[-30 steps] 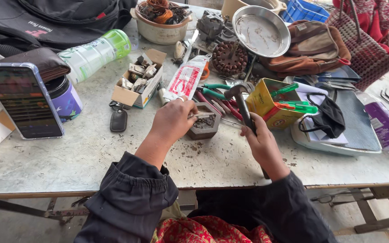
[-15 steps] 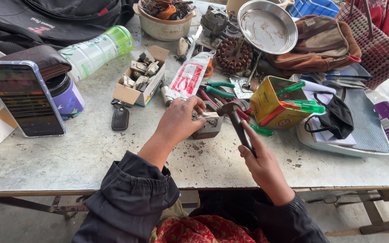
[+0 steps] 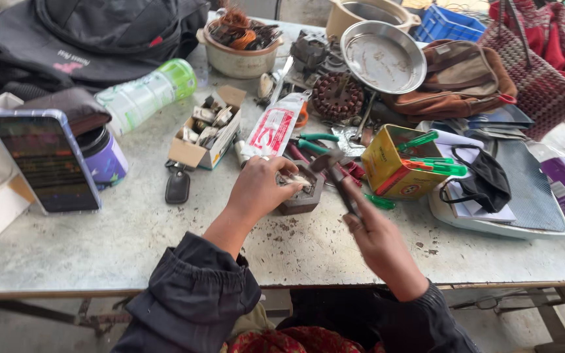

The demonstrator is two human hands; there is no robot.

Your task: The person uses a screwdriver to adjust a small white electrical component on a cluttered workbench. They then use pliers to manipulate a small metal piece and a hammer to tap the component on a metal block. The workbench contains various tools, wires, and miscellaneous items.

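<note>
My left hand (image 3: 261,189) rests on a small dark metal block (image 3: 303,194) in the middle of the worktable (image 3: 99,242), its fingers pinching a small pale part on top of the block. My right hand (image 3: 375,235) grips the handle of a small hammer (image 3: 339,175), whose head hangs just above and to the right of the block. Both forearms wear dark sleeves.
Around the block lie green-handled pliers (image 3: 315,140), a white and red tube (image 3: 271,131), a yellow tin of green screwdrivers (image 3: 400,163), a small cardboard box of parts (image 3: 205,127), a key fob (image 3: 178,186), a phone (image 3: 46,160), a metal bowl (image 3: 382,55), bags and a tray (image 3: 492,219).
My right hand has drawn the hammer back toward me and then swung it closer to the block. My left hand has stayed on the block, with small shifts of the fingers.
</note>
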